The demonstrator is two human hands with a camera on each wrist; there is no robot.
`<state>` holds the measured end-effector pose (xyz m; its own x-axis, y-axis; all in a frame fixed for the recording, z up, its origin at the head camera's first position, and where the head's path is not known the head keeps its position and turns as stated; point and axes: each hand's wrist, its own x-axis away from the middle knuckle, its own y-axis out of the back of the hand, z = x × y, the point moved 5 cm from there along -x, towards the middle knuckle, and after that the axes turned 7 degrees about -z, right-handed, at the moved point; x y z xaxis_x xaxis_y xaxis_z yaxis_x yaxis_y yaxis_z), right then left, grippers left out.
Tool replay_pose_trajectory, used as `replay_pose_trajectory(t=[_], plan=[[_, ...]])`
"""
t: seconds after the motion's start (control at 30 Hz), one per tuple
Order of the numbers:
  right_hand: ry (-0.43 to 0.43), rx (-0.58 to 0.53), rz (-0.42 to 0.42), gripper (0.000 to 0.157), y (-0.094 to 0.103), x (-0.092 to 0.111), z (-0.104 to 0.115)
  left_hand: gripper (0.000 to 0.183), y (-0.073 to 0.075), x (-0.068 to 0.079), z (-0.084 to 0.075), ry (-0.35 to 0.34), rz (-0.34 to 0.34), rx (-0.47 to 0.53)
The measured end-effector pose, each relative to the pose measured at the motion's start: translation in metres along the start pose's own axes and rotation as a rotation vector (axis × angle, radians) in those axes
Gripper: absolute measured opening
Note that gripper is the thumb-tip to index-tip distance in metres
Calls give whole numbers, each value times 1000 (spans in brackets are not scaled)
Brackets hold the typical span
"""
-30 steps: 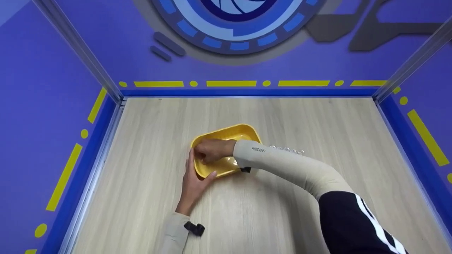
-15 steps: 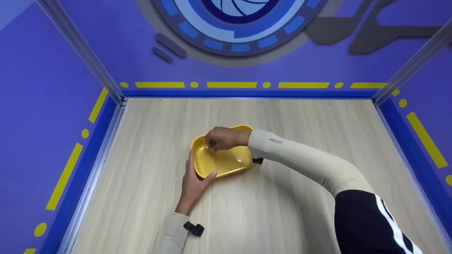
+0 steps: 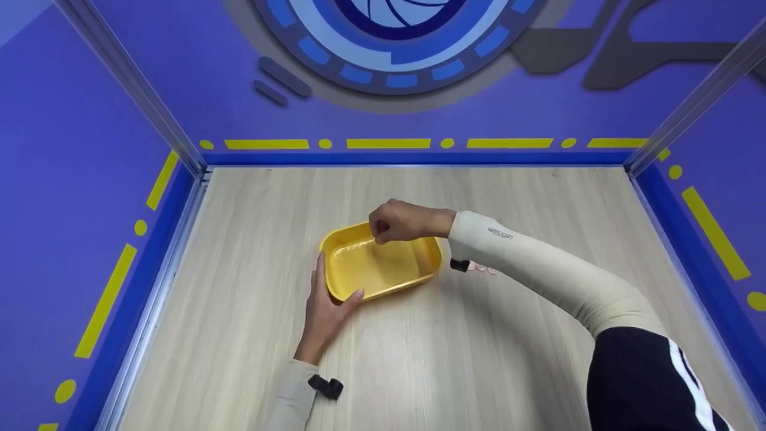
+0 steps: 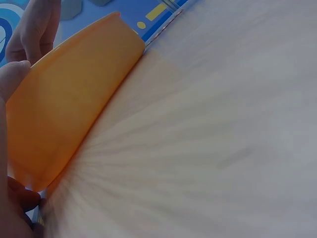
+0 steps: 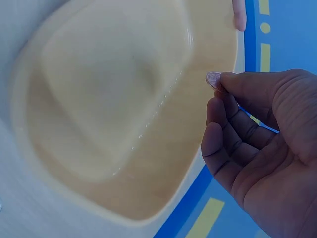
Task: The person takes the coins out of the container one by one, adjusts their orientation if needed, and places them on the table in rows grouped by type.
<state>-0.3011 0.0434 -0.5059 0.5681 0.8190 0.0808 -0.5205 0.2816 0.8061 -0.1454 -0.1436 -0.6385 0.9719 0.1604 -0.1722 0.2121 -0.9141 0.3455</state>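
Note:
A yellow rounded-rectangular plastic container (image 3: 395,291) stands in the middle of the tabletop, set at a slant. My left hand (image 3: 328,314) grips its near left corner, thumb over the front rim and fingers along the left end. In the left wrist view the thumb (image 4: 14,74) lies on the rim and other fingertips reach low on the wall. Above the far rim, my right hand (image 3: 402,220) is raised with its palm turned down. Between thumb and forefinger it pinches a small shiny pinkish disc (image 5: 213,79), its exact kind unclear.
Several small shiny round pieces (image 3: 491,270) lie on the wood-grain table (image 3: 257,227) right of the container, partly hidden by the right sleeve (image 3: 532,263). Blue panels (image 3: 383,123) with yellow dashes enclose the table at the back and sides.
My right hand has risen out of the container's left end and moved right, toward the far rim. The left hand keeps its hold and the container stays in place.

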Motion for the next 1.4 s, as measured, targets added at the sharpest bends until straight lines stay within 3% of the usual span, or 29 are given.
replay_pose_trajectory(t=[0.43, 0.7, 0.83, 1.4], plan=[[-41, -90, -105, 8, 16, 39, -19, 117, -1, 0, 2, 6, 7, 42], [-121, -146, -194, 8, 22, 68, -34, 117, -2, 0, 1, -29, -13, 31], [-152, -165, -221, 7, 23, 82, -41, 116, -1, -1, 0, -55, -24, 18], [-269, -289, -358, 5, 18, 144, -72, 116, 1, 0, 1, -41, -21, 30]])
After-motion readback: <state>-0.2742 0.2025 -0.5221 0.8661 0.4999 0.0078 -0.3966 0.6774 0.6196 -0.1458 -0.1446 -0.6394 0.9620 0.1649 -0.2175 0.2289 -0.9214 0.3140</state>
